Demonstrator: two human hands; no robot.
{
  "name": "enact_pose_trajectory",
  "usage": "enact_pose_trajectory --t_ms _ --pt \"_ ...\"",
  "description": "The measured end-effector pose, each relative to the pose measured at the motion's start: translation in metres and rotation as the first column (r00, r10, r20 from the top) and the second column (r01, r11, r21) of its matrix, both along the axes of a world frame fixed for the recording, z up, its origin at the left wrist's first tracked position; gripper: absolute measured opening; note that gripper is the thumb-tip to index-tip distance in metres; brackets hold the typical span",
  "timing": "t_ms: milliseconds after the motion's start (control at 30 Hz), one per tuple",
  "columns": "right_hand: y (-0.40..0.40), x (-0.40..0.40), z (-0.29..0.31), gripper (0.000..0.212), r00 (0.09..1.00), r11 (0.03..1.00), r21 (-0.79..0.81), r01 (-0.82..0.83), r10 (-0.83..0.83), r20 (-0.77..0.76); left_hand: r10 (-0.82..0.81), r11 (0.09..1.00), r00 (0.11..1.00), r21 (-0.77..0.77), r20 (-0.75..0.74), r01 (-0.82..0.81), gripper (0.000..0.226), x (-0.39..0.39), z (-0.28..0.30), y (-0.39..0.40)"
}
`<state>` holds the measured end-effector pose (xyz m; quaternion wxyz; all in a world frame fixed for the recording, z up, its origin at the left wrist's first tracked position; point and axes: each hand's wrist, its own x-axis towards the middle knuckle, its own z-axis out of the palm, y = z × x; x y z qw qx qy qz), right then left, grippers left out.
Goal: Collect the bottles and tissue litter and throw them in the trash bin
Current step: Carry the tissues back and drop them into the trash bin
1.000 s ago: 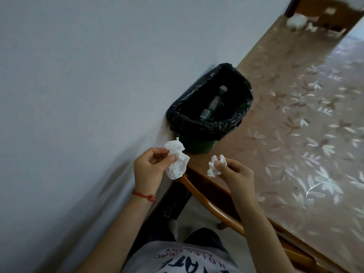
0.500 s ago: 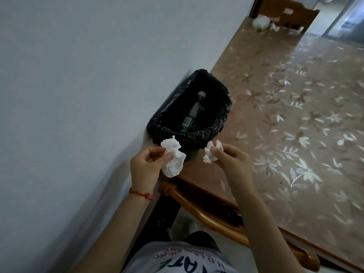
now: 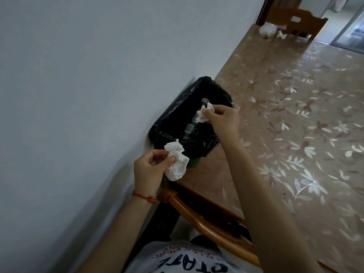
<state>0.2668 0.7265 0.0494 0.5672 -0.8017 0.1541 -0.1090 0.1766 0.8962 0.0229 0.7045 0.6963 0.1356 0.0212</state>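
A trash bin (image 3: 169, 123) lined with a black bag stands on the table corner against the wall. A bottle (image 3: 192, 127) lies inside it, partly hidden by my right hand. My right hand (image 3: 222, 119) is over the bin's opening, pinching a small crumpled tissue (image 3: 203, 115). My left hand (image 3: 151, 168) is at the bin's near edge, holding a bigger crumpled tissue (image 3: 177, 162) just outside the rim.
The table (image 3: 295, 119) has a floral cover and runs along the white wall (image 3: 88, 95). More white tissue litter (image 3: 267, 30) lies at its far end, by a wooden chair (image 3: 301, 20). A wooden chair back (image 3: 206, 221) sits between me and the table.
My right hand moved forward with the small tissue from in front of the bin to over its opening. My left hand kept its tissue near the bin's front rim.
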Motion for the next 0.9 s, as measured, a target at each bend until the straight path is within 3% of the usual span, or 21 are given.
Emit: enact_pose_trajectory --t_ms 133,300,500,700,900 --pt "0.000 -0.011 0.002 0.038 1.000 0.994 -0.108 -0.001 0.001 0.001 0.008 1.000 1.000 0.007 0.004 -0.008 0.022 0.000 0.001 0.000" --pt "-0.003 -0.044 -0.001 0.041 0.990 0.928 -0.365 -0.076 0.115 0.085 -0.002 1.000 1.000 0.024 0.011 0.002 0.021 -0.002 0.001 -0.001" --pt "-0.019 -0.096 -0.039 0.044 0.956 0.597 -0.801 -0.046 0.258 0.137 0.008 0.996 0.999 0.083 0.044 -0.012 0.017 0.008 0.005 -0.002" --pt "-0.034 -0.134 -0.061 0.042 0.970 0.456 -0.889 -0.034 0.228 0.079 -0.021 0.994 0.991 0.106 0.134 0.007 0.023 0.027 0.022 -0.009" --pt "-0.035 -0.149 -0.062 0.043 0.977 0.404 -0.915 -0.018 0.201 0.069 -0.087 0.976 0.975 0.212 0.206 0.042 0.021 0.062 0.033 -0.024"
